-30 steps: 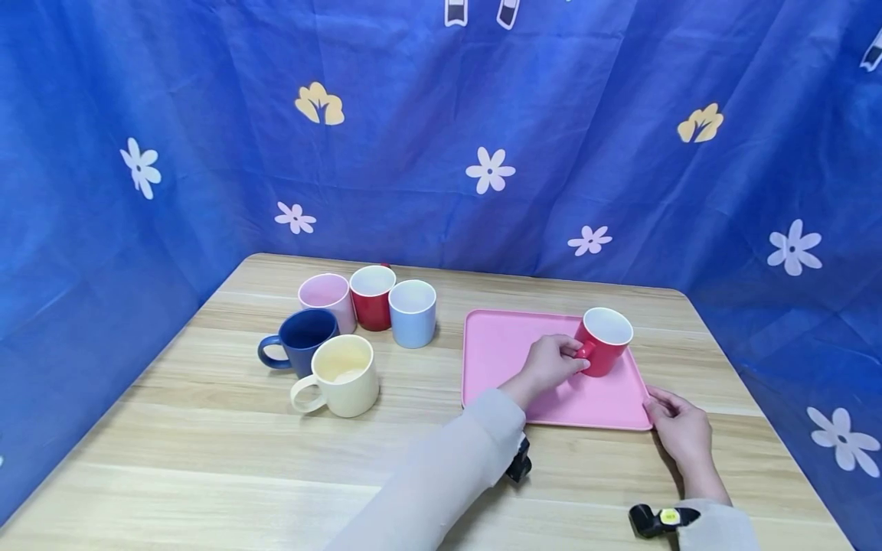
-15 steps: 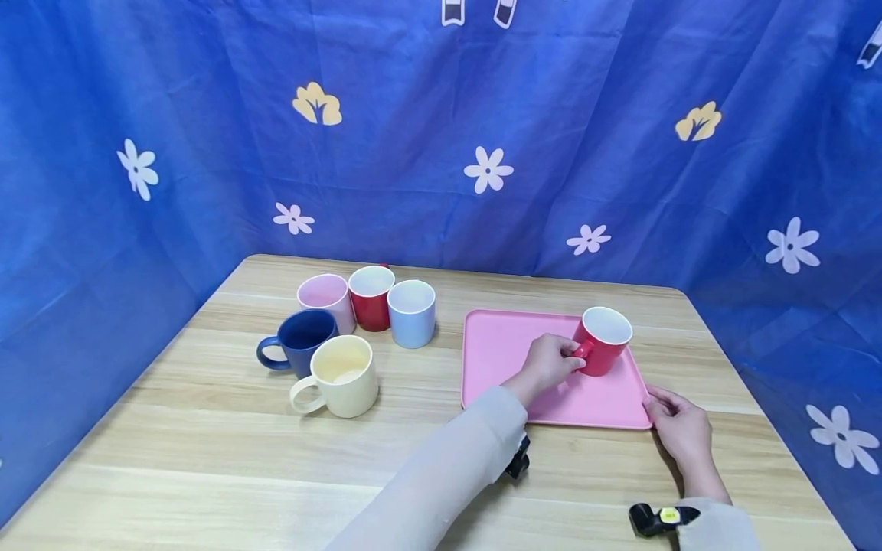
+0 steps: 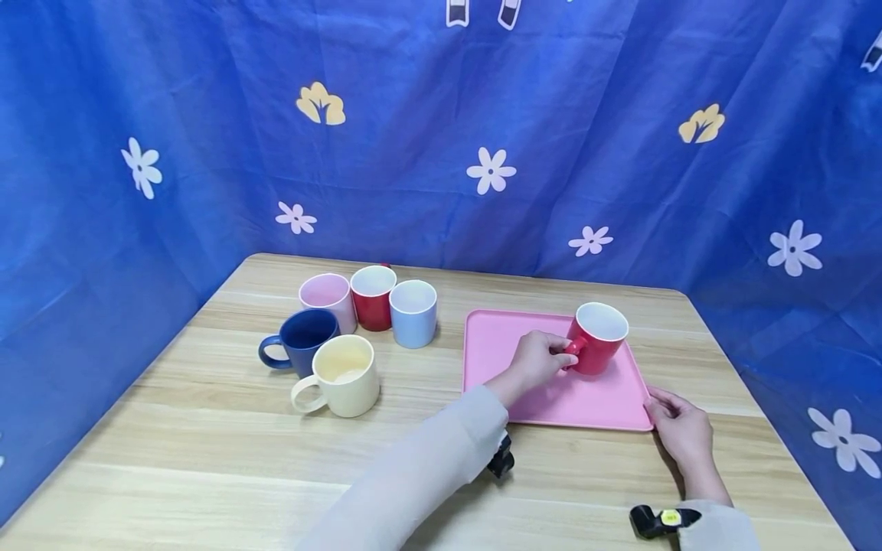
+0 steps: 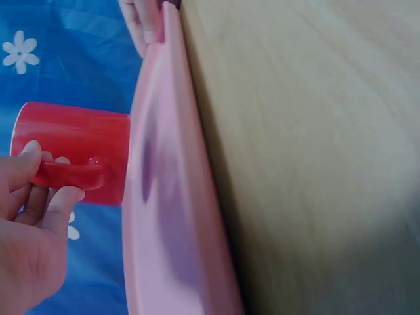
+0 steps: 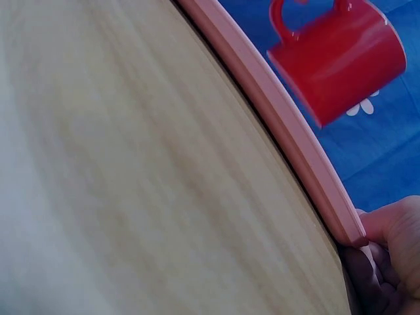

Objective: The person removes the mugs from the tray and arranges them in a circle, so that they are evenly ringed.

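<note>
Wooden surface point(image 3: 207, 459) before blue curtain: our left hand point(image 3: 536, 360) pinches the red mug point(image 3: 596, 338) handle over the pink tray point(image 3: 496, 360); our right hand point(image 3: 678, 428), fingers relaxed, steadies its corner. We should lower gently, upright.

Well left of the grip, five mugs cluster on the surface point(image 3: 207, 451): pink mug point(image 3: 326, 297), red mug point(image 3: 373, 297), light blue mug point(image 3: 413, 312), navy mug point(image 3: 300, 341), cream mug point(image 3: 341, 376).
</note>
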`<action>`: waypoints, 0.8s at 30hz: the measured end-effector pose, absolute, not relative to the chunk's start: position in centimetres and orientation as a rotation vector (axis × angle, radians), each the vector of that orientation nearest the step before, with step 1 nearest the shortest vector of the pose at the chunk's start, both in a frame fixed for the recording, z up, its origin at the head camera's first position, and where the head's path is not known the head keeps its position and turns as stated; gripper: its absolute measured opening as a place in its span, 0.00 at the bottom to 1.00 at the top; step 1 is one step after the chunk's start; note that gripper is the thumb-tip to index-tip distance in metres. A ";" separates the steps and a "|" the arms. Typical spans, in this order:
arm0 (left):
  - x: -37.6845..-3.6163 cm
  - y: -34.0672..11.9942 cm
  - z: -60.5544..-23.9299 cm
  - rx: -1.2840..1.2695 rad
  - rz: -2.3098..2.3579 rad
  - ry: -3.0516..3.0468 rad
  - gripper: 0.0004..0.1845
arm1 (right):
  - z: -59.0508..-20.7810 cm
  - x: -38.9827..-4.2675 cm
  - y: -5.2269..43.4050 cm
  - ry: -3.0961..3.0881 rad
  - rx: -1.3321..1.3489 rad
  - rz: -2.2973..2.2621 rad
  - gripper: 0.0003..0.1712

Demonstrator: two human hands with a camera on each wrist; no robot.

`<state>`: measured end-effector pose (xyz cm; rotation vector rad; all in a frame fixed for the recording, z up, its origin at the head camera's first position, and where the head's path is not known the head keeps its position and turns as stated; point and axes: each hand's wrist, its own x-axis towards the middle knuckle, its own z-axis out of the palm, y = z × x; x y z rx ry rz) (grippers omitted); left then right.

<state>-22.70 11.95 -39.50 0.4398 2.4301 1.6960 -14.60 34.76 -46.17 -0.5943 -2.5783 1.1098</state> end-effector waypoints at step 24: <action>-21.3 2.9 -37.4 0.549 1.787 2.473 0.09 | -46.1 -14.4 34.9 -2.591 -0.570 1.101 0.20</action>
